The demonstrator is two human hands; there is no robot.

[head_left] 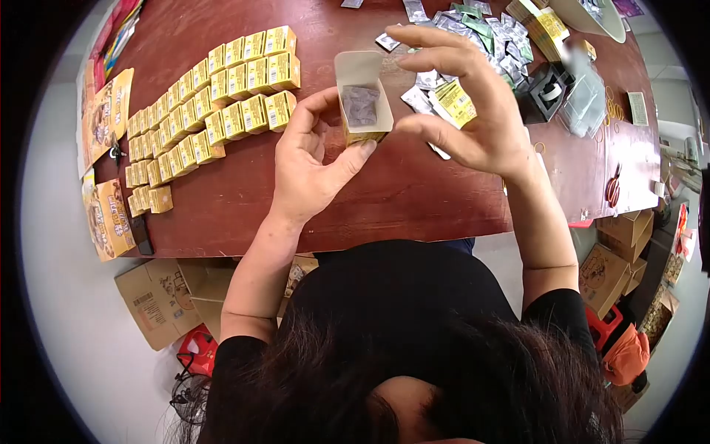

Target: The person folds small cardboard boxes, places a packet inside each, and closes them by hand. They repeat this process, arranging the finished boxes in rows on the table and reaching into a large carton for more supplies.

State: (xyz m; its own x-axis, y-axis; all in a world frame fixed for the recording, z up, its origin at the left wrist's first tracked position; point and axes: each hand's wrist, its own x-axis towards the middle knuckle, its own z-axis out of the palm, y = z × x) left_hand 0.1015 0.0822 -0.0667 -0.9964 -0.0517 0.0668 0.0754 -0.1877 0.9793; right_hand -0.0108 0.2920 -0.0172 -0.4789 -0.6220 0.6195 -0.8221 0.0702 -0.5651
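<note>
Both hands raised, left hand (307, 159) pinching open box (362, 100).

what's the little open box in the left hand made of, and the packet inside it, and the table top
Small open box: looks like thin printed card, yellow outside, plain pale inside, with a folded flap standing up.
Packet inside: seemingly foil or plastic film, greyish with a crinkled sheen.
Table top: dark reddish-brown, smooth and slightly glossy, probably varnished wood or laminate.
The left hand grips the box by its base.

Yellow boxes (214, 111), silver sachets (473, 37), reddish-brown table (414, 192).
</note>
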